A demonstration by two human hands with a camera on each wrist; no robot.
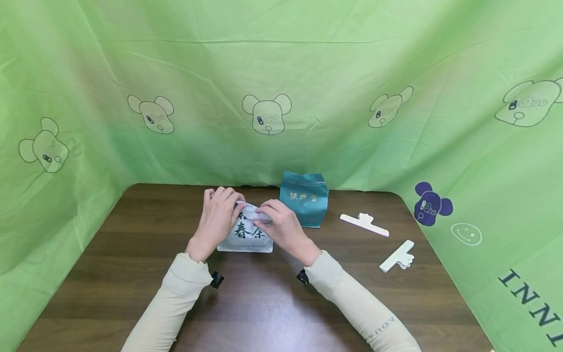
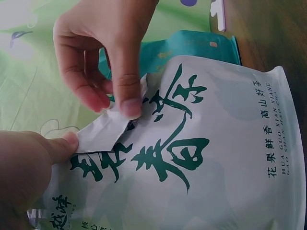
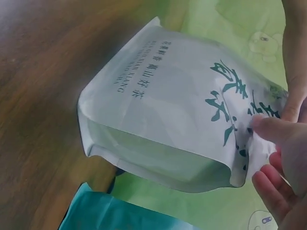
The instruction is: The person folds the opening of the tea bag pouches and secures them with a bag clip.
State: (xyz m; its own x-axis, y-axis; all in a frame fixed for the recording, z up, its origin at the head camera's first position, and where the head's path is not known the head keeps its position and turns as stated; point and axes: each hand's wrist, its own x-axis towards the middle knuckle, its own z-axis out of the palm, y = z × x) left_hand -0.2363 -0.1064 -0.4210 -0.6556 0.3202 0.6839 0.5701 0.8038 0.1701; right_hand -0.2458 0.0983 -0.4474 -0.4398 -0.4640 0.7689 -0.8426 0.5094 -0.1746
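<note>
A white tea bag (image 1: 248, 240) with large green characters stands on the table between both hands. At its top, the edge is folded over toward the front, and the pale inner side of the flap (image 2: 98, 134) shows in the left wrist view. My left hand (image 1: 216, 215) grips the bag's upper left corner, its thumb on the fold. My right hand (image 1: 285, 226) pinches the right part of the folded flap between thumb and fingers. The gusseted side of the bag (image 3: 158, 151) faces the right wrist view. Part of the upper lettering is hidden by the flap.
Behind and right of the white bag stands a teal tea bag (image 1: 304, 200) with gold characters. Two white clips, a farther clip (image 1: 364, 224) and a nearer clip (image 1: 398, 256), lie on the right of the brown table (image 1: 110, 274). Green cloth (image 1: 268, 161) hangs around the table.
</note>
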